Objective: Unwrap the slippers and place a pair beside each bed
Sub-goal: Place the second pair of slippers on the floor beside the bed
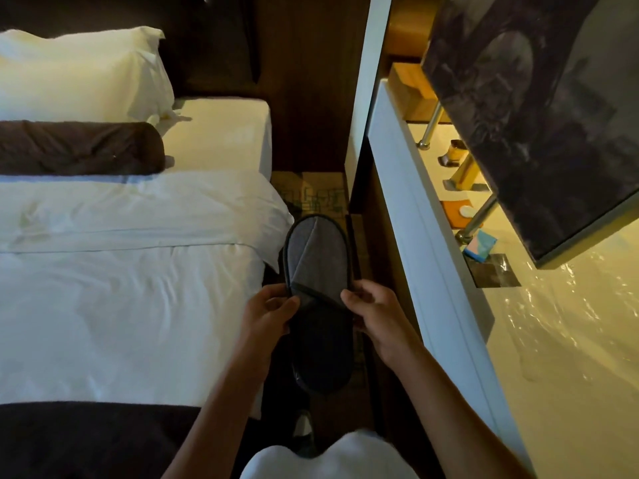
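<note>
A grey slipper [316, 257] with a dark rim and dark insole is held in the air over the narrow aisle, toe pointing away from me. My left hand [268, 311] pinches its left edge at the strap opening. My right hand [375, 312] grips its right edge at the same height. No wrapping shows on it. The bed [121, 305] with white sheets lies directly to the left of the slipper.
A white pillow [79, 74] and a brown bolster [79, 146] lie at the head of the bed. A patterned carpet [311, 195] covers the aisle floor. A white partition [425, 236] and a glass pane bound the aisle on the right. My shoe [304, 433] is below.
</note>
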`<state>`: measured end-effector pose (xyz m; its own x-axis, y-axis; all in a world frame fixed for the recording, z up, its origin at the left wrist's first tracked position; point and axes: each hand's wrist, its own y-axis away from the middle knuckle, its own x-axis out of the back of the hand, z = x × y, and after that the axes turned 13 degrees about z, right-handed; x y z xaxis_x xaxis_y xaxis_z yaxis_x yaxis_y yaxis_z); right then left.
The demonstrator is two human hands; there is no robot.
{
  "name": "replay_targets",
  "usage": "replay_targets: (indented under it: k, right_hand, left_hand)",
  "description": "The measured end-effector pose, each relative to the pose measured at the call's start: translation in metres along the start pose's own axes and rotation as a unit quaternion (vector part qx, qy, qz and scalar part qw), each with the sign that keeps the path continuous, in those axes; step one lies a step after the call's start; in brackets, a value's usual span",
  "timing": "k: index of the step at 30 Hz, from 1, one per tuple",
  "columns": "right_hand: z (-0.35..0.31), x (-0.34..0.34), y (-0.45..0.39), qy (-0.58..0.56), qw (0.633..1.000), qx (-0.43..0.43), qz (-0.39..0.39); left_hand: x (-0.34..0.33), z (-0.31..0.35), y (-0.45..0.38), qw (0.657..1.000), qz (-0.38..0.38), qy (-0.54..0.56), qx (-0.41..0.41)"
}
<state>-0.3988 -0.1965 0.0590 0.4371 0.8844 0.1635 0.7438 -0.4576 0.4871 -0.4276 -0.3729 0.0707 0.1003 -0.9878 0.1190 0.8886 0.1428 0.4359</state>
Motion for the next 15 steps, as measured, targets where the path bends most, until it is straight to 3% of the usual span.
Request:
replay_targets:
  k: [15]
  right_hand:
    - [-0.072,-0.021,-0.135,-0.016,1.000,-0.006,0.010]
  left_hand:
    - [-0.069,0.072,-0.127,1.000,-0.009,0.011,0.003]
